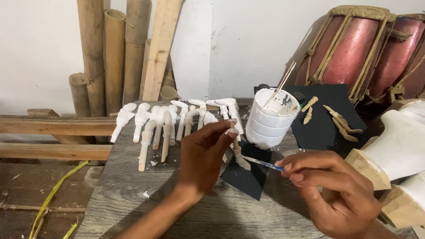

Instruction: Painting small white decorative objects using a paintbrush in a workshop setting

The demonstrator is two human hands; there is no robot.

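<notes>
My left hand pinches the bare wooden stem of a small carved wooden piece and holds it upright over a black sheet. Its lower end is painted white. My right hand grips a thin paintbrush with a blue handle, and the brush tip touches the white end of the piece. A white plastic tub of white paint with a thin stick in it stands just behind the hands.
A row of several white-painted carved pieces lies on the grey wooden table. Several unpainted pieces lie on a black sheet at the right. Bamboo poles, planks and red drums lean against the wall. A large white carving sits at the right.
</notes>
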